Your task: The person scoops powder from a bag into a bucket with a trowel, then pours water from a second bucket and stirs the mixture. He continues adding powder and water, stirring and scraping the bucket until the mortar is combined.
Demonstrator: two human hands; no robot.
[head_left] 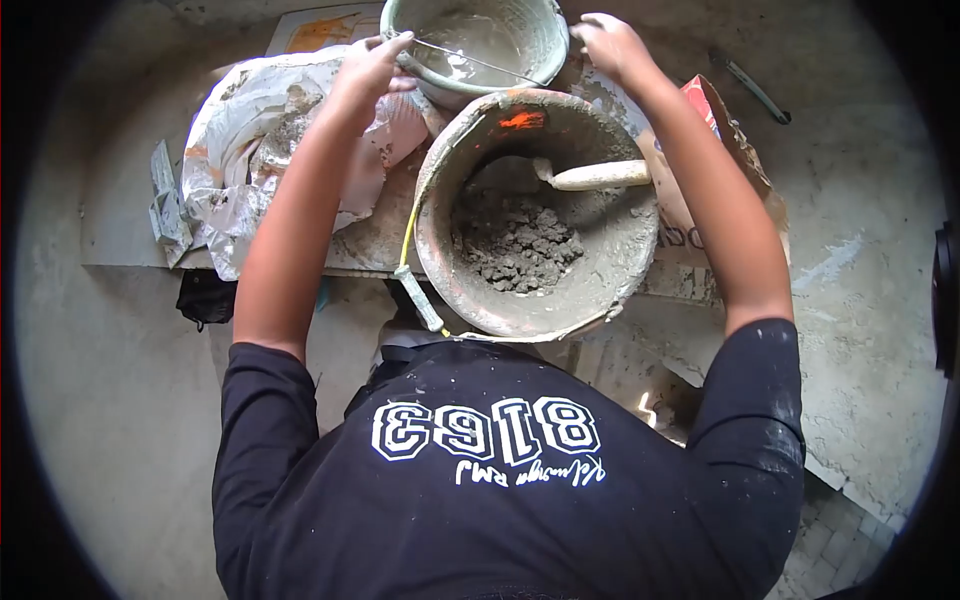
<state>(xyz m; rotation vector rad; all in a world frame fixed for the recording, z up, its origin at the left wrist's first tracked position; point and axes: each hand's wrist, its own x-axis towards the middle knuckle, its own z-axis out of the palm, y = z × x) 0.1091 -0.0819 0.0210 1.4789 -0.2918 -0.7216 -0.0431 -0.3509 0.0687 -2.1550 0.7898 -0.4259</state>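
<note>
A grey-green bucket [455, 88] with cloudy water in it stands at the top of the view, its thin wire handle crossing the opening. My left hand [375, 68] is closed at its left rim, where the wire meets the edge. At the right rim is my right hand [610, 45], its fingers curled against the edge; their contact is partly hidden. Nearer my body, a larger mortar-smeared bucket [625, 235] holds crumbly grey mortar [530, 245]. A trowel's pale handle [600, 177] rests across the inside right of this bucket, its blade mostly hidden.
Crumpled white sacking [235, 150] lies at left, beside a grey scrap [170, 205]. A torn cardboard-like bag [745, 140] is under my right arm. Farther right lies a thin tool [755, 88] on the floor. The near bucket's handle grip [418, 298] hangs toward me.
</note>
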